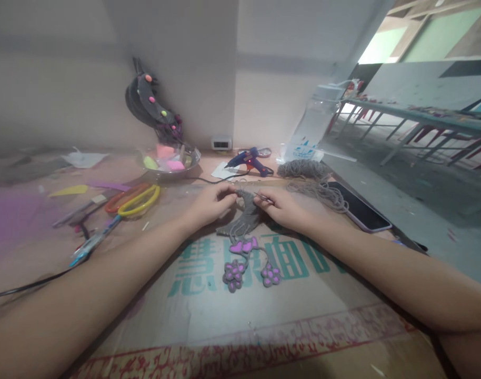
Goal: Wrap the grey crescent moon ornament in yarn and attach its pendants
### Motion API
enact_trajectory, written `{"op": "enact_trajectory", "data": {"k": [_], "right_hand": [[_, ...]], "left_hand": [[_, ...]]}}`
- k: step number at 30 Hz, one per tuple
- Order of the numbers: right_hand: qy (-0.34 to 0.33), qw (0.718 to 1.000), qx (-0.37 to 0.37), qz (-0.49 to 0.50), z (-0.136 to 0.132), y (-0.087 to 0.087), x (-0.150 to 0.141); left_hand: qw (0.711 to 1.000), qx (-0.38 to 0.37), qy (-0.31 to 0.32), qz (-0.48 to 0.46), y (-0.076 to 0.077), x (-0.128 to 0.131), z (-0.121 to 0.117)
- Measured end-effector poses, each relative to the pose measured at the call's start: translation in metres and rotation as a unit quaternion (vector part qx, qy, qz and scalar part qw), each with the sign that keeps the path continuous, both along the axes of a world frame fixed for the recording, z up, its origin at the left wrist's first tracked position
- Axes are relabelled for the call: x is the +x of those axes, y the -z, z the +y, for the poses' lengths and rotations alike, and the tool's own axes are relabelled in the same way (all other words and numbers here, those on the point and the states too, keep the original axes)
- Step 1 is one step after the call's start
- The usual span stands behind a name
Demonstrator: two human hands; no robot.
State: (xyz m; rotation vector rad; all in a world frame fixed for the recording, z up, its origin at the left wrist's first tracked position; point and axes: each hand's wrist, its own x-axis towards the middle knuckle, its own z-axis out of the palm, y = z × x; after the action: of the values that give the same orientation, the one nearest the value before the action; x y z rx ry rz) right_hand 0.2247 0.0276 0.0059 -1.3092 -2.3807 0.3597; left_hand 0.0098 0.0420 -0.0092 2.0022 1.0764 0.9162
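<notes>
A grey yarn piece (247,213) lies on the cardboard between my two hands. My left hand (217,204) pinches its upper left edge with thumb and forefinger. On the other side, my right hand (282,206) is closed around a thin, dark pointed tool (264,198), its tip at the piece's right edge; its exact kind is too small to make out. Below hang yarn cords with purple-filled shapes (243,246) and two grey-edged purple flowers, one on the left (234,275) and one on the right (271,275).
Behind my hands rests a blue glue gun (250,159) with its light lit. Grey yarn (319,192), a phone (361,208) and a water bottle (309,129) are at right. Scissors (140,200) and a bowl of scraps (173,168) are at left.
</notes>
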Motion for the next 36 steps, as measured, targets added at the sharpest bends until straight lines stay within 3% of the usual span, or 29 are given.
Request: {"op": "enact_trajectory", "data": {"k": [12, 22, 30, 36], "right_hand": [[-0.03, 0.999, 0.005, 0.019, 0.004, 0.008, 0.001], [-0.011, 1.0, -0.002, -0.006, -0.002, -0.002, -0.001], [0.027, 0.996, -0.023, 0.082, 0.005, 0.006, 0.002], [0.032, 0.992, -0.034, 0.114, 0.008, 0.009, 0.004]], "left_hand": [[0.998, 0.015, -0.03, 0.051, -0.006, 0.0, -0.004], [0.999, 0.017, -0.033, 0.021, 0.0, 0.001, -0.001], [0.995, 0.079, -0.048, 0.039, 0.0, 0.0, -0.002], [0.995, 0.085, -0.009, 0.045, -0.009, 0.002, -0.011]]}}
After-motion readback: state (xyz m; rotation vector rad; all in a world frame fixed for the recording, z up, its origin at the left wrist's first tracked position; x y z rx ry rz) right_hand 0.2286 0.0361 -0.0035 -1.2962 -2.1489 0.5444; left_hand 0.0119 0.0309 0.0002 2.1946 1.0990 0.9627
